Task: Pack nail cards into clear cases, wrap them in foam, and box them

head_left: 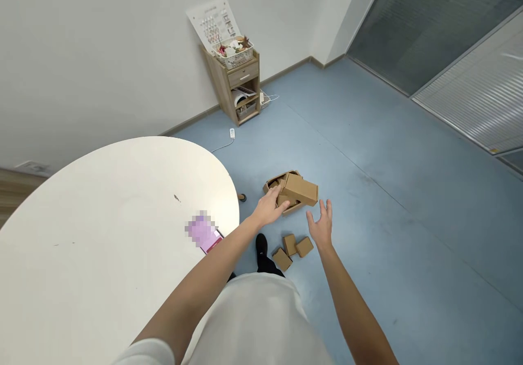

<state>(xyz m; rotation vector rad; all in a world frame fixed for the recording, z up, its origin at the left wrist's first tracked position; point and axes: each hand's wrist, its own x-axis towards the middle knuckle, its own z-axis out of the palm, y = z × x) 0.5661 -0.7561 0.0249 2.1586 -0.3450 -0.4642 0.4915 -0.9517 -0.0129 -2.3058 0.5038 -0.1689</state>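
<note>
A pile of brown cardboard boxes point(295, 190) lies on the blue floor point(388, 190) beyond my feet. My left hand point(269, 207) reaches down to the pile's left side, fingers loosely curved against a box, nothing clearly gripped. My right hand point(321, 224) hovers open just right of the pile, fingers spread, holding nothing. Three small cardboard boxes point(292, 249) sit on the floor below both hands, near my black shoe point(262, 245).
A round white table point(102, 234) stands at my left with a blurred pink item point(203, 231) near its edge. A wooden cabinet point(239, 84) with a basket on top stands against the far wall. A white cable and plug point(232, 133) lie on the floor.
</note>
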